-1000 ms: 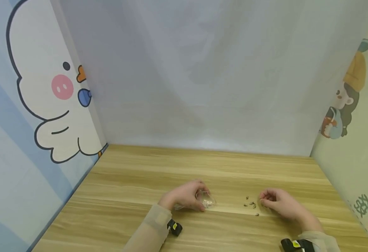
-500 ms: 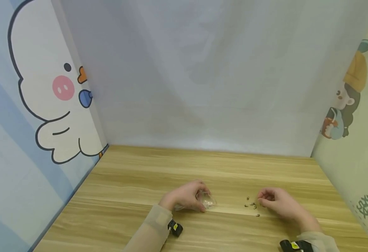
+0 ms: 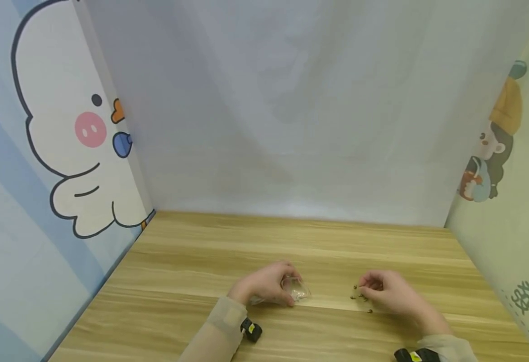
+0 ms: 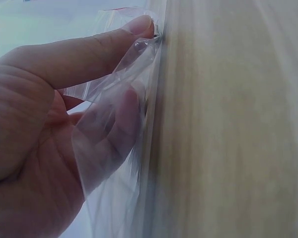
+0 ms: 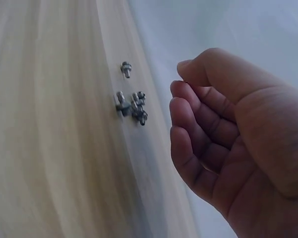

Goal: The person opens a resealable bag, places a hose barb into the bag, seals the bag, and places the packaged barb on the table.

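Observation:
My left hand (image 3: 269, 285) holds a clear plastic zip bag (image 3: 298, 290) low over the wooden table, its mouth facing right. In the left wrist view, thumb and fingers spread the thin bag (image 4: 109, 193), and some fingers show through the film. Several small metal screws (image 5: 138, 106) lie scattered on the table to the bag's right, most of them in a loose cluster. My right hand (image 3: 388, 290) is just beside them, partly covering the cluster from the head view. Its fingers are loosely curled, thumb tip near the index fingertip, and nothing shows between them.
The wood-grain table (image 3: 228, 236) extends behind both hands. A grey-white curtain (image 3: 282, 125) closes off the back. Printed panels stand at both sides, a blue one (image 3: 2, 211) on the left and a pale green one (image 3: 513, 236) on the right.
My right hand has moved left, over to the screws, and now hides part of the cluster. The left hand and the bag have stayed nearly in place.

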`<state>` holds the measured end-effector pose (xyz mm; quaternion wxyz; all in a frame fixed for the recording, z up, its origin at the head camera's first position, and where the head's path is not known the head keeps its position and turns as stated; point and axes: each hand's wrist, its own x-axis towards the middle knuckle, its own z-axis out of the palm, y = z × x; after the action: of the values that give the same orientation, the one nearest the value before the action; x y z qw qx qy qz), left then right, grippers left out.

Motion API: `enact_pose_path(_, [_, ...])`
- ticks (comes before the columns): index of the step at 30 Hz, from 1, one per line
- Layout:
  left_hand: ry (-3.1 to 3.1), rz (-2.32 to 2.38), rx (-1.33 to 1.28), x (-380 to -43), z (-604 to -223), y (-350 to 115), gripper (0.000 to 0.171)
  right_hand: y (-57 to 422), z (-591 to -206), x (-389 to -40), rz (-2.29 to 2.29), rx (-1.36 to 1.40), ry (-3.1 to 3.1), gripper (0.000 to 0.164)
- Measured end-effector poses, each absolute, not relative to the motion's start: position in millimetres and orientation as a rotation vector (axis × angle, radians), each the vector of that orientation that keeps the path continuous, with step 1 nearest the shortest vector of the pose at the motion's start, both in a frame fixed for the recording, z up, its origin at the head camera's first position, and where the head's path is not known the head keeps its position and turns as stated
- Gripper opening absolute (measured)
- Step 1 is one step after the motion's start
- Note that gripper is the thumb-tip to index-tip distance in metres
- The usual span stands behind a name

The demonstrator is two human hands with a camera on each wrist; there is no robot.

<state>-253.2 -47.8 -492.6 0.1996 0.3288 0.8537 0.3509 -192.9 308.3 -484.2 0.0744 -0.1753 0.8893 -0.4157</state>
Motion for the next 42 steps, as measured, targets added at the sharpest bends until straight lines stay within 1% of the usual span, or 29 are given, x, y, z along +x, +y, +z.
enact_pose_path(8, [2.388, 0.982, 0.916, -254, -495, -47, 0.056, 293, -486, -195, -1.255, -0.551, 2.666, 0.009])
enact_pose_path(12, [2.372, 1.007, 0.903, -253, -496, -47, 0.056, 277, -487, -196, -1.259, -0.619, 2.657, 0.009])
enact_pose_path(18, [2.336, 1.07, 0.86, -253, -496, -48, 0.056, 253, -492, -201, -1.262, -0.748, 2.64, 0.004])
enact_pose_path(34, [2.293, 1.141, 0.819, -253, -498, -48, 0.053, 208, -494, -208, -1.296, -0.756, 2.596, 0.004])
enact_pose_path(42, [2.298, 1.138, 0.827, -251, -495, -48, 0.053, 199, -497, -206, -1.319, -0.777, 2.571, 0.005])
